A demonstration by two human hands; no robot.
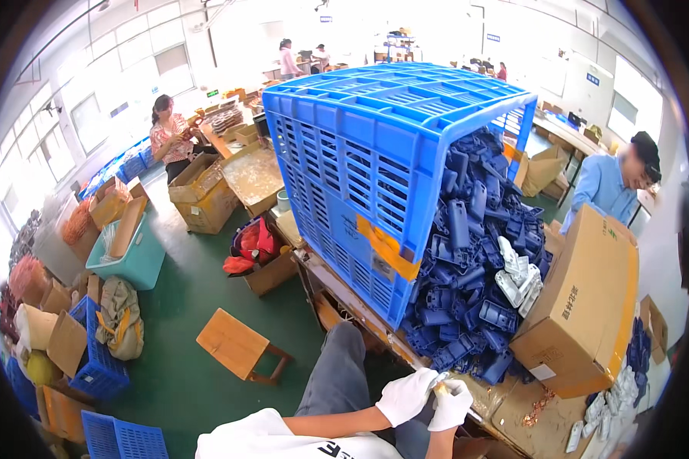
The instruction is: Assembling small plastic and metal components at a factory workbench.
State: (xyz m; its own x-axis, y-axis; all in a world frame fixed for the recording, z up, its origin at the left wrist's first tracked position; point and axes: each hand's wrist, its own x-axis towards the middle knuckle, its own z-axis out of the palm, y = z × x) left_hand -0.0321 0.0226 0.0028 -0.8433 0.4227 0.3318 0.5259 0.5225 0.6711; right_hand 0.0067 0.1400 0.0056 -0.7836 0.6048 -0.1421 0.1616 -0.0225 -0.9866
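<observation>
Gloved left hand (pixel 404 398) and right hand (pixel 453 405) meet | both sets of fingers pinch a small pale piece (pixel 441 389), details unclear | near side of blue crate (pixel 333 218) | steady, light grip likely serves best

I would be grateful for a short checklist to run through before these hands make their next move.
1. Gloves on left hand and right hand: ok, both white.
2. Secure grip on the small piece: cannot tell, mostly hidden.
3. Blue parts accessible: ok, heaped at the tipped crate's open side.
4. Blue and white parts apart: not ok, some white ones lie on the blue heap.
5. Copper-coloured bits contained: not ok, scattered loose.
</observation>
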